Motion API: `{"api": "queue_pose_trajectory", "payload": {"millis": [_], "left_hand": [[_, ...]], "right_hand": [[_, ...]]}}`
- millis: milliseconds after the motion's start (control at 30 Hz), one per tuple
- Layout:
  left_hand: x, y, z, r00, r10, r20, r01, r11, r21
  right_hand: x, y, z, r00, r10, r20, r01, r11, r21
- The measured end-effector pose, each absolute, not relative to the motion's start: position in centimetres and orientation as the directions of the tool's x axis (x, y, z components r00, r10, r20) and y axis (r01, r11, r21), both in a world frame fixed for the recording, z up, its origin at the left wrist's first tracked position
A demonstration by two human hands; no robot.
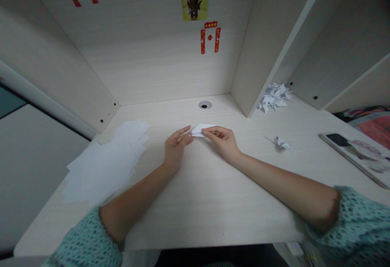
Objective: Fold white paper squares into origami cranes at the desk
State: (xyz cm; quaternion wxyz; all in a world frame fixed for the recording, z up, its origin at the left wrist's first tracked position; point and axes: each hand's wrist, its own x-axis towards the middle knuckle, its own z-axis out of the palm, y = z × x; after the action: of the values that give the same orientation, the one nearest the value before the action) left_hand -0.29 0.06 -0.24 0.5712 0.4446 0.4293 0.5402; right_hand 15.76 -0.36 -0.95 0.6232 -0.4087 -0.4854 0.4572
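Observation:
Between my two hands is a small piece of folded white paper [199, 130], held just above the desk or on it; I cannot tell which. My left hand [176, 145] pinches its left end between thumb and fingers. On the right part, my right hand [223, 140] grips it with thumb and fingertips, covering some of the folds. A single folded paper crane [282, 143] rests on the desk to the right of my right hand. Loose white sheets [106, 165] lie in a spread stack to the left of my left arm.
A heap of folded white paper pieces [274, 96] sits behind the upright divider [258, 48] at the back right. Near the right edge lies a phone [356, 153] with a decorated case. A round cable hole [205, 104] is set in the desk [195, 214] near the back wall.

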Motion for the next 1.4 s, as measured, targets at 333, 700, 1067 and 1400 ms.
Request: {"api": "queue_pose_trajectory", "payload": {"millis": [333, 700, 1067, 1400], "left_hand": [[-0.3, -0.4, 0.07, 0.089, 0.989, 0.114, -0.091, -0.106, 0.99], [-0.4, -0.21, -0.47, 0.037, 0.995, 0.089, 0.008, -0.089, 0.996], [-0.09, -0.56, 0.04, 0.016, 0.999, 0.052, 0.001, -0.052, 0.999], [0.0, -0.51, -0.18, 0.014, 0.998, 0.055, -0.029, -0.054, 0.998]], "right_hand": [[15.64, -0.48, -0.65, 0.067, 0.978, 0.196, -0.226, 0.206, -0.952], [15.6, -0.26, -1.16, 0.071, 0.989, 0.132, -0.228, 0.145, -0.963], [15.59, -0.37, -1.01, 0.065, 0.991, 0.119, -0.259, 0.132, -0.957], [15.46, -0.45, -0.95, 0.077, 0.99, 0.116, -0.251, 0.131, -0.959]]}}
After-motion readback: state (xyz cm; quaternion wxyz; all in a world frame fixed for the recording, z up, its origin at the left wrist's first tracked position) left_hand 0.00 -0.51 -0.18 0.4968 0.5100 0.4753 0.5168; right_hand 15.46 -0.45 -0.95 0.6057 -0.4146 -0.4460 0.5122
